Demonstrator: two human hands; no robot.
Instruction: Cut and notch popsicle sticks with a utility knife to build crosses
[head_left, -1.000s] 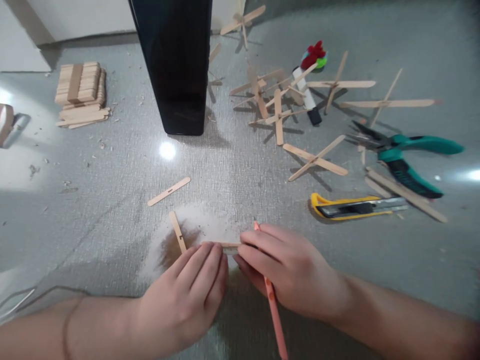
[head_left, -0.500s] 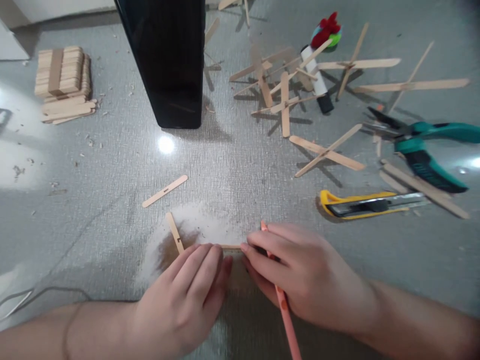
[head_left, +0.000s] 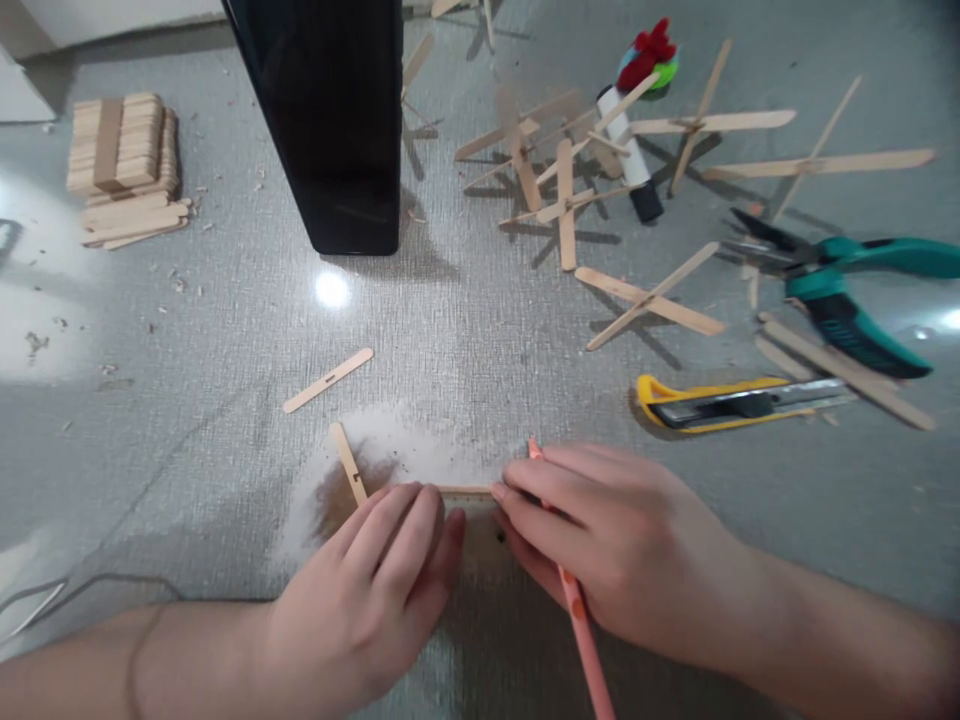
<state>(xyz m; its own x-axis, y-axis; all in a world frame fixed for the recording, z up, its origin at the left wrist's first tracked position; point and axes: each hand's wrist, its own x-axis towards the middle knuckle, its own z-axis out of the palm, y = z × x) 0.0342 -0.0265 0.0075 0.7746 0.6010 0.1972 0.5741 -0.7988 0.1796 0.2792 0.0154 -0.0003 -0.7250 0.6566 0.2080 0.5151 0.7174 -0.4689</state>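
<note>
My left hand (head_left: 382, 590) is closed on the left part of a wooden craft stick (head_left: 466, 491), whose thin edge shows between my hands. Just below it is a pale strip with small marks along its top edge, mostly hidden. At the stick's right end, my right hand (head_left: 607, 540) pinches with thumb and forefinger. A pink pencil (head_left: 589, 655) is also held in that hand, slanting through the fingers with its tip up. A notched craft stick (head_left: 348, 462) lies partly under my left hand. Farther up lies another stick with a slot (head_left: 328, 380).
A black phone-like slab (head_left: 330, 130) stands beyond my hands. Bundled craft sticks (head_left: 135, 145) lie at the left. At the right are crossed sticks (head_left: 649, 300), a yellow cutter (head_left: 712, 405) with its blade pointing right, and green-handled pliers (head_left: 832, 290). White powder (head_left: 427, 445) covers the table nearby.
My right hand and the pencil have shifted slightly right, showing a bit more of the stick between my hands. My left hand stays nearly still.
</note>
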